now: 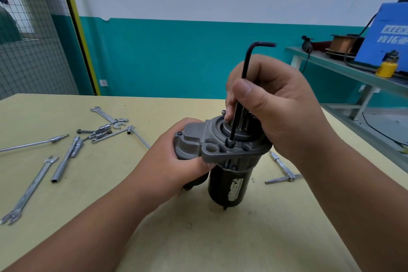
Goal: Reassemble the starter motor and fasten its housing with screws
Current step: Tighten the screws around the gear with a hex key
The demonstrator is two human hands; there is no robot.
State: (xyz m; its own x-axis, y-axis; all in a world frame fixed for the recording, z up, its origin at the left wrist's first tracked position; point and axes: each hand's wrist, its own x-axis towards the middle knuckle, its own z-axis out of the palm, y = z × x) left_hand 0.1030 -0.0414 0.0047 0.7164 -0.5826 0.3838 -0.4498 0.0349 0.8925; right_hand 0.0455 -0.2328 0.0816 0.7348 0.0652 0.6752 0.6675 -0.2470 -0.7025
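Black hex key pinched in right fingers, left fingers gripping starter motor

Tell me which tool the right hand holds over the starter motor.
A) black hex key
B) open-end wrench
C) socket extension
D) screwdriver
A: the right hand pinches a black L-shaped hex key, its tip down on a screw in the top of the motor.

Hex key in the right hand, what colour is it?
The hex key is black; head view shows it best.
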